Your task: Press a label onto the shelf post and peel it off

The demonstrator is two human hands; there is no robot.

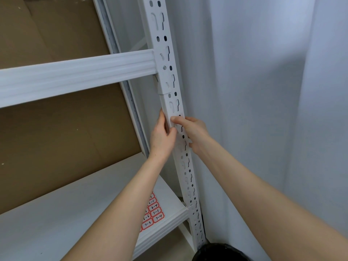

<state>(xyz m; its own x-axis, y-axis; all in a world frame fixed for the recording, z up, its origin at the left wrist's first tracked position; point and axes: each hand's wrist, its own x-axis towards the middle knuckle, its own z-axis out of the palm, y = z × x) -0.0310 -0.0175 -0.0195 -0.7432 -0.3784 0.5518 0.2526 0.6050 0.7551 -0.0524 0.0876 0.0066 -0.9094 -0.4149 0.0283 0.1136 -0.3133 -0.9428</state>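
Both hands, left hand [161,136] and right hand [192,131], are curled around the slotted upright [174,108] just below its joint; seating there appears unfinished.

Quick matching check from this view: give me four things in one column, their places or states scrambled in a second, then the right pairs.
1. left hand
2. right hand
3. label sheet
4. black bin

a. lies on the lower shelf
b. grips the post from the wall side
c. on the floor at the post's foot
d. grips the post from the shelf side

Pairs: 1-d, 2-b, 3-a, 4-c
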